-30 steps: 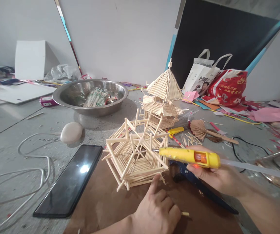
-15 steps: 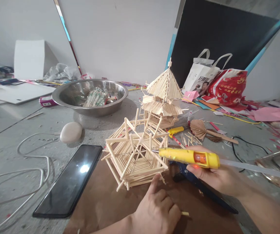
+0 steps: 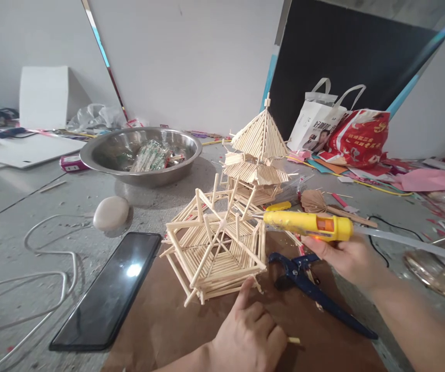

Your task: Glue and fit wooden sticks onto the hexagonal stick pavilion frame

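A hexagonal frame of pale wooden sticks [image 3: 201, 266] lies on brown paper, with short upright sticks on its upper side. My left hand [image 3: 248, 330] is at its front edge, the index fingertip touching it. The other fingers are curled, and the end of a short wooden stick [image 3: 294, 340] pokes out from them. My right hand [image 3: 348, 258] grips a yellow hot glue gun [image 3: 303, 225], its nozzle pointing left at the frame's right side. A clear glue stick [image 3: 412, 242] runs out of the gun's back. Below it lie dark blue cutting pliers [image 3: 311, 292].
A stick pagoda model [image 3: 259, 150] stands behind the frame. To the left are a phone [image 3: 106, 294], a white rounded object [image 3: 111, 213] with a cable, and a steel basin [image 3: 141, 178] holding wrapped packs. Bags [image 3: 362, 137] and coloured paper lie at the back right.
My right hand has drawn the glue gun right and slightly up, away from the upright stick, uncovering more of the pliers. My left hand stays at the frame's front edge.
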